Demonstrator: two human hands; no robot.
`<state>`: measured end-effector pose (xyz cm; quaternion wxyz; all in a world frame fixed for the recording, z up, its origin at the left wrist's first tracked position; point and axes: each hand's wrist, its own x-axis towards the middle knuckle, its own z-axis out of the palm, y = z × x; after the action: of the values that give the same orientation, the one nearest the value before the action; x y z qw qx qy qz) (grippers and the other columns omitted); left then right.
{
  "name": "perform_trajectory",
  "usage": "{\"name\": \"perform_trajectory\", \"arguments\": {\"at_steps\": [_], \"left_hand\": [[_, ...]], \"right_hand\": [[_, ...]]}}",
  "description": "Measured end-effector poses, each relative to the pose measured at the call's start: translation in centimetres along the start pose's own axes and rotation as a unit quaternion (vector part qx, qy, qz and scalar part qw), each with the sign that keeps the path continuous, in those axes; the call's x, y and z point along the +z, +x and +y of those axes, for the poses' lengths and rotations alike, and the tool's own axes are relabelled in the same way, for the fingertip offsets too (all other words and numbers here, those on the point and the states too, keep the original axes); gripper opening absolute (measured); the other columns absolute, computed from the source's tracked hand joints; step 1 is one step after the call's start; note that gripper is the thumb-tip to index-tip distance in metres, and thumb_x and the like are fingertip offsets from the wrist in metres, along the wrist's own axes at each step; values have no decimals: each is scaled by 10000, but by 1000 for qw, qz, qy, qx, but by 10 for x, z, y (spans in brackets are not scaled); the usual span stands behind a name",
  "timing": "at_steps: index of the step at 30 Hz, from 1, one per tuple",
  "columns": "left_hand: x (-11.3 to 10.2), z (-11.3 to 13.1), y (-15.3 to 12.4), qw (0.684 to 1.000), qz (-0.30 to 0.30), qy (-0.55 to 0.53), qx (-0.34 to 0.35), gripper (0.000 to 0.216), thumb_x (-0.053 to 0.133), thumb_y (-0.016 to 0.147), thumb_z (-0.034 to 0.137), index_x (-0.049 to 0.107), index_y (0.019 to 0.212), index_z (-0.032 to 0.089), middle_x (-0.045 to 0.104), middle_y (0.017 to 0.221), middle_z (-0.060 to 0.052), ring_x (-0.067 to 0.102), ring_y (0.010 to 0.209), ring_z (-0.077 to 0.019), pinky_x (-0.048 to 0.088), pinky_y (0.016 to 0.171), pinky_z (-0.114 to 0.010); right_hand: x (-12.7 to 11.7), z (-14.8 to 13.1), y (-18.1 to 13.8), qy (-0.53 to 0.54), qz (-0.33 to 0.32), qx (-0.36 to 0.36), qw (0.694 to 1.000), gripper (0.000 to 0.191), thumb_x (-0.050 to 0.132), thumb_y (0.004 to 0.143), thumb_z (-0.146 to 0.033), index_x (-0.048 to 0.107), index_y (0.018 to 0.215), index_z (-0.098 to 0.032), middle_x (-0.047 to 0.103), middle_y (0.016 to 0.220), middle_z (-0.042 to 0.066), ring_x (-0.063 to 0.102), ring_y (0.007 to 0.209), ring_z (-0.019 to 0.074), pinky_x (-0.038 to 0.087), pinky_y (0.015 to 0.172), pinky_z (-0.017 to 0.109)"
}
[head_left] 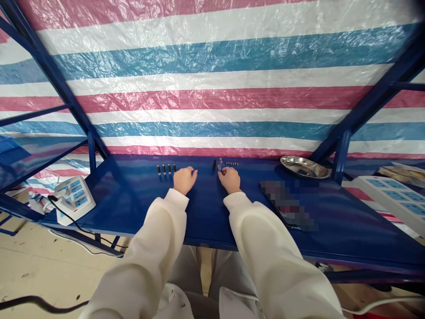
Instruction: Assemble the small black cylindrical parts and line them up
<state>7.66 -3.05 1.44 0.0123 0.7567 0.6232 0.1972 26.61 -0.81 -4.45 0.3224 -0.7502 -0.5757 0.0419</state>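
My left hand (185,179) hovers over or rests on the blue table, its fingers loosely bent and the thumb apart, with nothing visible in it. Close by on its left stand several small black cylinders (164,169) with pale lower ends, in a row. My right hand (230,179) is at the small clear plastic pieces (220,163), thumb and forefinger slightly apart beside them; whether they touch is too small to tell. A small black piece (214,165) is just left of the clear ones. Several small shiny metal pieces (232,164) line up behind my right hand.
An oval metal dish (304,167) sits at the back right of the blue table (206,212). A blurred-out flat dark object (287,206) lies in front of it. White power strips (75,199) flank both sides. Blue frame posts and a striped plastic sheet (212,99) bound the back.
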Motion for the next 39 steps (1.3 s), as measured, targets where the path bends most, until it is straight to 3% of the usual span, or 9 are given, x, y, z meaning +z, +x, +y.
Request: {"name": "perform_trajectory", "arguments": {"at_steps": [3, 5, 10, 14, 17, 21, 30, 33, 39], "left_hand": [[12, 25, -1, 985, -18, -4, 172, 417, 352, 892, 207, 475, 1288, 160, 607, 1150, -117, 548, 1035, -212, 435, 825, -299], [21, 36, 3, 976, -40, 18, 216, 508, 342, 875, 161, 343, 1383, 142, 535, 1253, -135, 505, 1083, -230, 432, 830, -331], [39, 47, 19, 975, -63, 58, 205, 633, 368, 807, 80, 244, 1424, 149, 428, 1352, -160, 440, 1147, -268, 412, 852, -403], [50, 46, 31, 970, -46, 81, 223, 569, 348, 816, 60, 326, 1380, 137, 405, 1379, -155, 416, 1173, -270, 384, 878, -412], [53, 44, 38, 968, -14, 84, 237, 419, 315, 862, 90, 478, 1247, 127, 524, 1240, -146, 471, 1090, -257, 389, 845, -391], [45, 42, 40, 972, 4, 59, 228, 265, 356, 888, 156, 607, 971, 141, 610, 1012, -129, 520, 980, -243, 391, 817, -371], [11, 25, 15, 968, 123, -171, 136, 76, 519, 832, 198, 589, 847, 173, 634, 857, -49, 563, 841, -170, 433, 801, -291], [14, 11, 7, 951, 162, -239, 115, 78, 524, 829, 222, 583, 830, 171, 630, 825, -41, 567, 783, -147, 445, 780, -273], [29, -6, 3, 948, 142, -281, 51, 63, 545, 809, 226, 585, 821, 180, 642, 852, -38, 586, 755, -138, 457, 735, -265]], "right_hand": [[5, 0, 3, -17, 1, 7, 1000, 221, 554, 778, -290, 664, 904, -145, 637, 931, 140, 580, 923, 248, 434, 754, 334], [8, 1, 5, -28, 6, 13, 1000, 225, 567, 769, -306, 670, 894, -149, 638, 945, 148, 583, 931, 257, 435, 751, 340], [13, 5, 12, -21, 23, 13, 999, 201, 577, 748, -309, 679, 852, -171, 655, 889, 126, 604, 869, 232, 437, 722, 318], [11, 4, 15, -21, 7, 21, 1000, 217, 579, 746, -320, 677, 871, -173, 659, 894, 118, 605, 883, 233, 435, 737, 320], [7, 2, 15, -23, -11, 27, 999, 236, 570, 757, -323, 674, 903, -170, 659, 926, 122, 601, 910, 247, 432, 756, 337], [6, 2, 16, -20, -24, 25, 999, 246, 549, 773, -331, 668, 918, -172, 654, 937, 124, 597, 916, 251, 429, 753, 345], [11, 8, 19, 12, -3, 31, 999, 185, 584, 738, -325, 679, 844, -206, 666, 860, 67, 591, 848, 215, 411, 717, 306], [8, 7, 19, 18, -20, 33, 999, 183, 578, 750, -322, 681, 858, -214, 666, 875, 58, 585, 872, 220, 399, 726, 313], [0, 3, 14, 22, -42, 30, 998, 148, 569, 767, -305, 672, 829, -218, 667, 861, 36, 585, 851, 197, 372, 720, 299]]}}
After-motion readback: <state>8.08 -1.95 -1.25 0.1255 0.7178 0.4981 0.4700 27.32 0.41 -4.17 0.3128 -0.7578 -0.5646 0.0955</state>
